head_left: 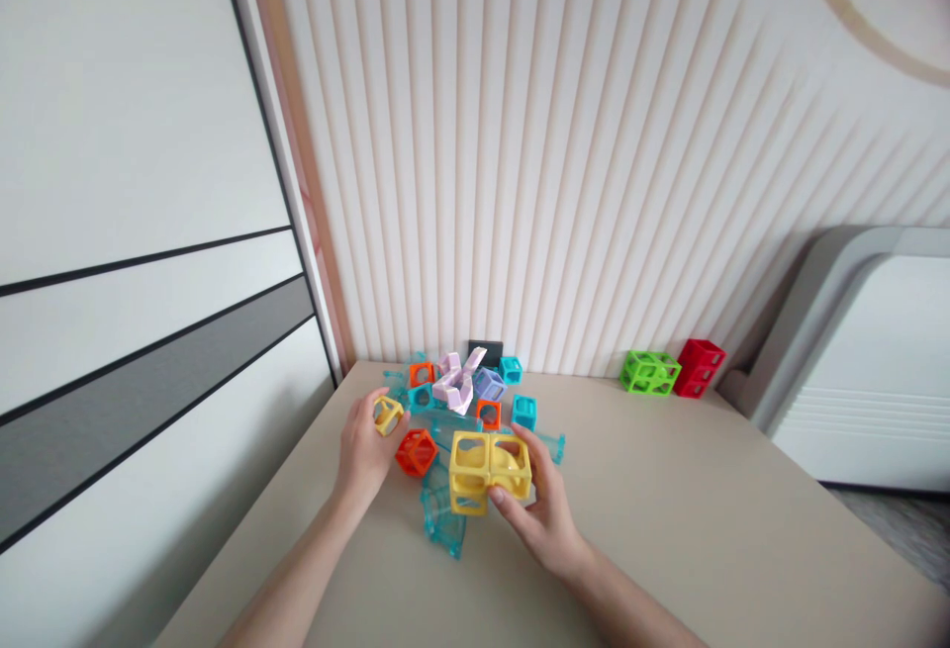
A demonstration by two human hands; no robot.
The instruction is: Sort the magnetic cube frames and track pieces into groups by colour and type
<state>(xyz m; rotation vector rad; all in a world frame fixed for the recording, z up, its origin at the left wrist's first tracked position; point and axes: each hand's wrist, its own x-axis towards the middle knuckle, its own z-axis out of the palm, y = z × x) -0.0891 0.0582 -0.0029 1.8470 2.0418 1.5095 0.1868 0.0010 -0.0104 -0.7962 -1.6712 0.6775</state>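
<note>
My left hand (365, 442) is closed on a small yellow cube block (388, 415) with open faces, at the left of the pile. In my right hand (547, 514) is a larger piece of joined yellow cube blocks (469, 465), held between thumb and fingers above the tabletop. Between the two hands lies a red-orange cube block (417, 452). Clear teal track pieces (443, 519) lie below and behind the held yellow piece, which partly hides them.
Behind the hands are a lilac block piece (458, 381), a purple block (490, 384), teal cubes (523, 413) and orange cubes (488, 415). A green block (650, 372) and a red block (699, 368) stand by the ribbed wall (534, 153). A white cabinet (148, 183) borders the table (668, 529).
</note>
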